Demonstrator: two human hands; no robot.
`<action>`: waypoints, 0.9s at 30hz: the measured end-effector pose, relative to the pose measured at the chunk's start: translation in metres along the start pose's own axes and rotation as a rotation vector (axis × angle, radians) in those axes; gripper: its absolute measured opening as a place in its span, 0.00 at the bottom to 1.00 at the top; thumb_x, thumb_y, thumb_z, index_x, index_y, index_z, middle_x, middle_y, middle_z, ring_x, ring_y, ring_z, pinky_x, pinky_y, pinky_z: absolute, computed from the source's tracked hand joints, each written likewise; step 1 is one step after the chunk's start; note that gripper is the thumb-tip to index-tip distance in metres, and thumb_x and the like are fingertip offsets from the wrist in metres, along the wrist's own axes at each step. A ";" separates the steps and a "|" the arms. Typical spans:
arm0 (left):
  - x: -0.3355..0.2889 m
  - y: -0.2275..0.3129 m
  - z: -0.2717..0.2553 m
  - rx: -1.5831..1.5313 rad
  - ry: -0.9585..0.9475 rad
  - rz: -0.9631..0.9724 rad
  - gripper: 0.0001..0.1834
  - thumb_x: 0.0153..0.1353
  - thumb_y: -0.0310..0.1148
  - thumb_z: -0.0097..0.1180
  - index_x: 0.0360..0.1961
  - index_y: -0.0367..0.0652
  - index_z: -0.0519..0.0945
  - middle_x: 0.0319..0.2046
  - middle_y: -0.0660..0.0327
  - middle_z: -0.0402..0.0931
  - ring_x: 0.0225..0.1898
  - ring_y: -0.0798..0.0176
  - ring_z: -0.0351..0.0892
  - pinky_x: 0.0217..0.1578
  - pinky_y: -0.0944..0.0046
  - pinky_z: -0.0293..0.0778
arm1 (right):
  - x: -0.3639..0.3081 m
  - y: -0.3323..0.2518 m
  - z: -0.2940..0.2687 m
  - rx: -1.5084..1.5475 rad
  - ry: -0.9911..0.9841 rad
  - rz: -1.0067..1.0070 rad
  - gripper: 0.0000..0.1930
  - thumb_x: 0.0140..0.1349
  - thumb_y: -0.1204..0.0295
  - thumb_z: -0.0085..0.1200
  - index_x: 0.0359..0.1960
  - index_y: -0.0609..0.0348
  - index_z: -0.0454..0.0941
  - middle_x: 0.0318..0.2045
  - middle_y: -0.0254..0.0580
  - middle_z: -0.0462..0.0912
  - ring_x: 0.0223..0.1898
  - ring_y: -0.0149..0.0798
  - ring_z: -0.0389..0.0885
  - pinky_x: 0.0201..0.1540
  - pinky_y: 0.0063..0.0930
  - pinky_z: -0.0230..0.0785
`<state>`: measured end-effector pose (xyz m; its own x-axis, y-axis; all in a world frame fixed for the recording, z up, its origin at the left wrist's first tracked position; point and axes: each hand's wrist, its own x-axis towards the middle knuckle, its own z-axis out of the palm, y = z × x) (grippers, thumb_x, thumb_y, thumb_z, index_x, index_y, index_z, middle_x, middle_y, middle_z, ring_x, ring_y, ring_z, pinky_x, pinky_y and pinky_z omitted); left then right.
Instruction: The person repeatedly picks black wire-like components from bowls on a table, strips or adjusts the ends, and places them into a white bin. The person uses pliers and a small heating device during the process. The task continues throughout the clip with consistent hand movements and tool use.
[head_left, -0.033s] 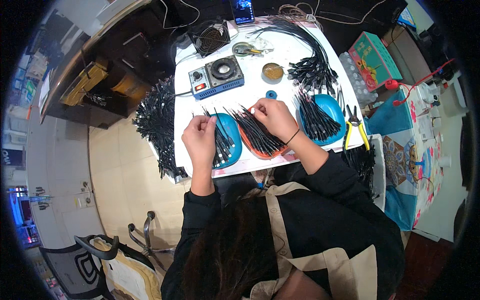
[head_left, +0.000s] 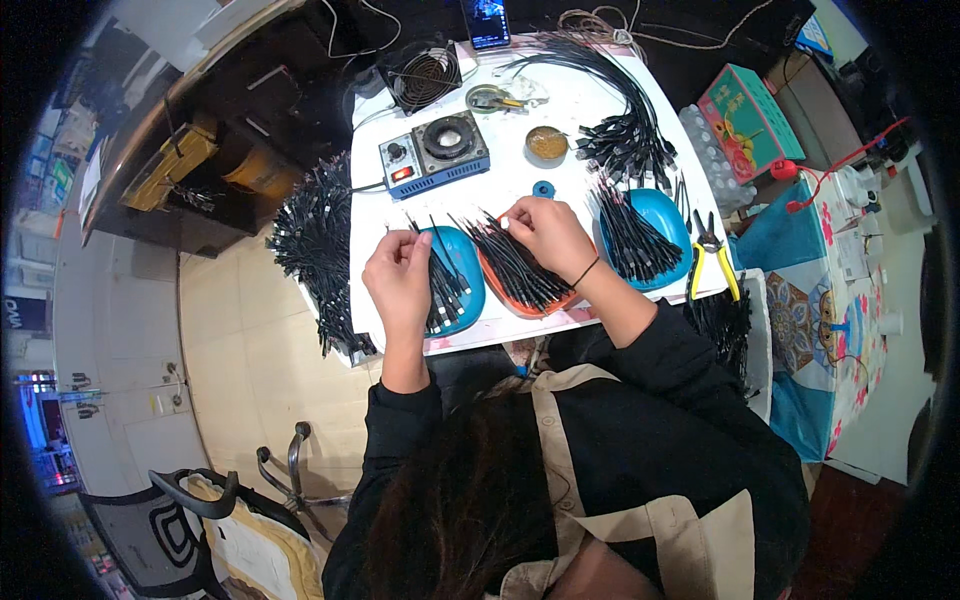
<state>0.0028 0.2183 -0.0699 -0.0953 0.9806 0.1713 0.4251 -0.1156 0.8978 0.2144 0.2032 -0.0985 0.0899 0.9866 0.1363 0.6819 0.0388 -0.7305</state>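
Black cables (head_left: 520, 265): slim, straight, dark-sheathed lengths; a fanned heap lies in the orange tray, further heaps in the two blue trays.
Left hand (head_left: 398, 270): at the left blue tray (head_left: 475, 287); thumb and fingers brought together, cannot tell whether anything is between them.
Right hand (head_left: 550, 238): over the orange tray (head_left: 488, 275); thumb and forefinger pinched on a small white piece (head_left: 504, 223).
Trays: shallow, rounded, glossy, plastic-looking; right blue tray (head_left: 662, 210) stands apart.
Pliers (head_left: 712, 262): dark metal jaws, yellow handles, right of that tray.
Heater box (head_left: 435, 160): blue and black, dial, lit orange switch, raised round top.
Tin (head_left: 546, 146): round, amber-brown contents.
Fan (head_left: 422, 80): dark, ringed grille, at the far left corner.
Bench (head_left: 505, 187): white, flat, reddish stains on near edge.
Cable pile (head_left: 312, 250): dense, tangled, left of bench.
Room: pale floor (head_left: 250, 300); mesh-backed chair (head_left: 140, 525) at lower left.
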 end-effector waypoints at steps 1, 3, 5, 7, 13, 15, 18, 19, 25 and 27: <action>-0.002 0.002 -0.004 -0.014 -0.034 -0.017 0.06 0.56 0.25 0.62 0.28 0.32 0.78 0.22 0.62 0.76 0.23 0.74 0.70 0.26 0.72 0.69 | 0.001 0.001 0.001 -0.037 -0.005 -0.046 0.08 0.56 0.73 0.56 0.33 0.65 0.81 0.26 0.48 0.83 0.27 0.43 0.82 0.32 0.30 0.73; -0.004 0.008 -0.005 -0.086 0.034 0.165 0.05 0.57 0.23 0.60 0.30 0.32 0.78 0.29 0.60 0.77 0.27 0.72 0.73 0.29 0.72 0.71 | 0.001 0.001 0.002 0.053 -0.071 -0.036 0.08 0.57 0.73 0.56 0.33 0.65 0.81 0.25 0.47 0.82 0.27 0.41 0.82 0.32 0.29 0.73; -0.007 0.013 -0.003 -0.433 -0.022 0.074 0.02 0.60 0.20 0.56 0.33 0.31 0.76 0.42 0.55 0.75 0.36 0.68 0.77 0.37 0.71 0.75 | 0.001 0.001 0.002 0.160 -0.081 -0.013 0.08 0.54 0.72 0.56 0.29 0.64 0.82 0.24 0.49 0.82 0.27 0.48 0.81 0.34 0.36 0.74; -0.013 0.018 -0.005 -0.717 -0.109 -0.059 0.04 0.64 0.22 0.51 0.37 0.30 0.75 0.37 0.55 0.77 0.35 0.66 0.79 0.35 0.71 0.75 | 0.001 0.000 -0.001 0.141 -0.054 -0.037 0.07 0.55 0.72 0.56 0.29 0.64 0.81 0.23 0.49 0.82 0.27 0.47 0.81 0.33 0.36 0.73; -0.037 0.035 -0.003 -0.975 -0.378 -0.242 0.07 0.67 0.24 0.46 0.42 0.33 0.74 0.24 0.55 0.76 0.15 0.77 0.57 0.16 0.78 0.53 | -0.004 -0.022 -0.020 0.227 -0.014 -0.052 0.08 0.57 0.73 0.56 0.35 0.64 0.79 0.25 0.47 0.82 0.28 0.41 0.83 0.34 0.30 0.74; -0.046 0.043 -0.002 -0.995 -0.443 -0.262 0.08 0.68 0.27 0.46 0.43 0.33 0.74 0.22 0.56 0.75 0.14 0.78 0.55 0.16 0.78 0.51 | -0.008 -0.033 -0.028 0.408 -0.055 -0.069 0.08 0.58 0.74 0.55 0.38 0.65 0.79 0.27 0.45 0.83 0.29 0.35 0.83 0.35 0.26 0.73; -0.054 0.055 -0.005 -1.022 -0.511 -0.269 0.10 0.68 0.29 0.46 0.43 0.33 0.74 0.21 0.56 0.74 0.14 0.78 0.54 0.16 0.78 0.49 | -0.014 -0.052 -0.037 0.703 -0.138 -0.082 0.10 0.60 0.76 0.53 0.42 0.66 0.78 0.31 0.39 0.83 0.32 0.27 0.80 0.38 0.21 0.72; -0.055 0.059 -0.007 -1.022 -0.521 -0.265 0.10 0.68 0.29 0.47 0.43 0.33 0.74 0.21 0.56 0.74 0.14 0.78 0.54 0.16 0.78 0.49 | -0.017 -0.056 -0.043 0.746 -0.185 -0.089 0.11 0.60 0.78 0.52 0.44 0.67 0.78 0.35 0.37 0.82 0.35 0.24 0.78 0.41 0.20 0.72; -0.060 0.070 -0.014 -1.036 -0.573 -0.232 0.10 0.68 0.29 0.48 0.43 0.32 0.74 0.22 0.55 0.75 0.15 0.78 0.55 0.16 0.79 0.50 | -0.026 -0.077 -0.062 0.861 -0.246 -0.160 0.10 0.62 0.77 0.54 0.44 0.67 0.78 0.36 0.37 0.82 0.37 0.24 0.78 0.43 0.20 0.72; -0.061 0.071 -0.015 -1.047 -0.582 -0.236 0.09 0.68 0.29 0.48 0.43 0.32 0.74 0.22 0.55 0.75 0.14 0.78 0.55 0.16 0.80 0.50 | -0.028 -0.081 -0.065 0.824 -0.274 -0.183 0.11 0.62 0.79 0.53 0.45 0.68 0.77 0.39 0.39 0.81 0.39 0.26 0.79 0.45 0.21 0.72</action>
<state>0.0255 0.1479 -0.0109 0.4596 0.8881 -0.0064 -0.5043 0.2669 0.8213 0.2038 0.1623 -0.0001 -0.2183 0.9530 0.2100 -0.0804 0.1969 -0.9771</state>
